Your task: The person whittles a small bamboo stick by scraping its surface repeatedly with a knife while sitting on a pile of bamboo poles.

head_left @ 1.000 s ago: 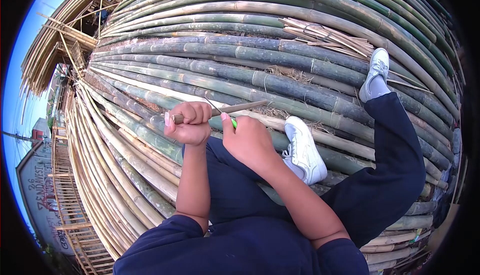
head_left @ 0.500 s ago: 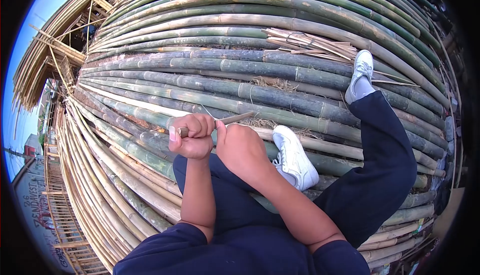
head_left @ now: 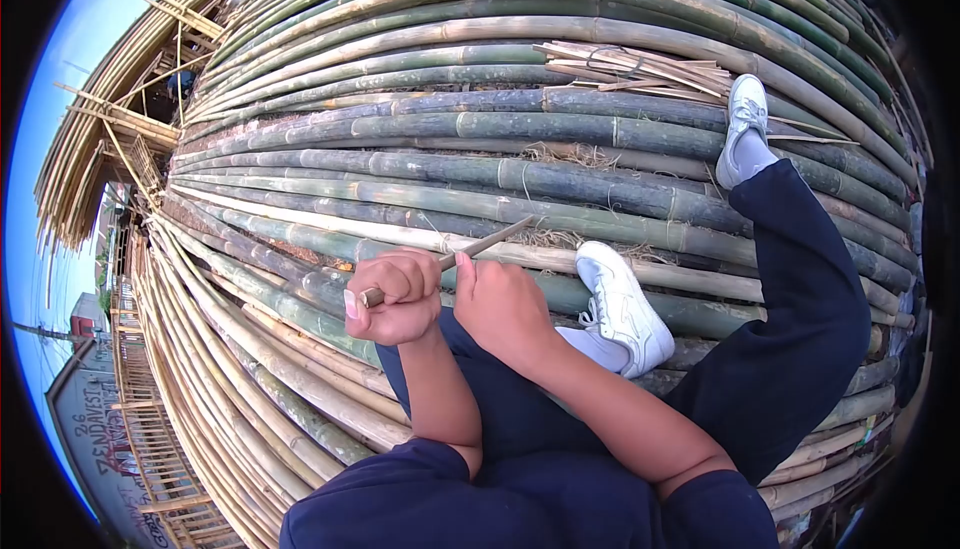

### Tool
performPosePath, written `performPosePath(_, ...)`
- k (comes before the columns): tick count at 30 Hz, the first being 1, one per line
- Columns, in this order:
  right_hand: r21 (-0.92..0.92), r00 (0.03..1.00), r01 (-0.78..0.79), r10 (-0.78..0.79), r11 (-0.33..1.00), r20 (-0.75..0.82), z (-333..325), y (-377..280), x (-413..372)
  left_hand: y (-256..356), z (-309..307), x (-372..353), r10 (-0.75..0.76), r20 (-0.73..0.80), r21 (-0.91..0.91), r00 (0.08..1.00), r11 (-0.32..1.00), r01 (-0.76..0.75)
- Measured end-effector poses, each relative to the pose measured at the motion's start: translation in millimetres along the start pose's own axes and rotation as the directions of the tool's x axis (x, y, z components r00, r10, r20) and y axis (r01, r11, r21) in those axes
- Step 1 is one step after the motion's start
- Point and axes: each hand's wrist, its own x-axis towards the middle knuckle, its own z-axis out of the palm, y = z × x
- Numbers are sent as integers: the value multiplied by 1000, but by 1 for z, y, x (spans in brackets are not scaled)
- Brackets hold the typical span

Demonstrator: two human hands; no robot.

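My left hand [head_left: 397, 294] is closed in a fist around the handle of a knife [head_left: 490, 242]. The handle's butt end shows beside the thumb, and the narrow blade slants up and to the right. Close against it on the right is my right hand [head_left: 500, 311], its fingers curled and its thumb by the blade. A thin pale strand [head_left: 434, 227] stands up between the two hands. What the right fingers grip is hidden behind the back of that hand. Both hands are above my bent leg, over the bamboo poles [head_left: 420, 164].
Long green and tan poles cover the ground. A tied bundle of split bamboo strips [head_left: 635, 69] lies near my outstretched shoe [head_left: 747, 114]. My other shoe [head_left: 625, 309] is close to my right hand. Dry shavings [head_left: 575, 156] lie between poles. A bamboo rack [head_left: 150, 109] stands at left.
The view has shifted, putting my hands and legs further right in the picture. The knife blade points more steeply upward, with more of it showing past my right thumb. Both hands stay closed.
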Motion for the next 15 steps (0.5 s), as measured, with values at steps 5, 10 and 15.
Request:
performPosePath(5, -20, 998, -56, 56, 998, 6, 27, 42, 30, 6, -4, -5, 43, -12, 28, 999, 999, -43)
performPosePath(10, 4, 994, -38, 38, 999, 103, 5, -18, -7, 15, -27, -10, 74, -69, 45, 995, 996, -71)
performPosePath(15, 36, 993, 64, -67, 997, 94, 36, 3, 27, 17, -41, -8, 95, -211, 27, 973, 995, -91)
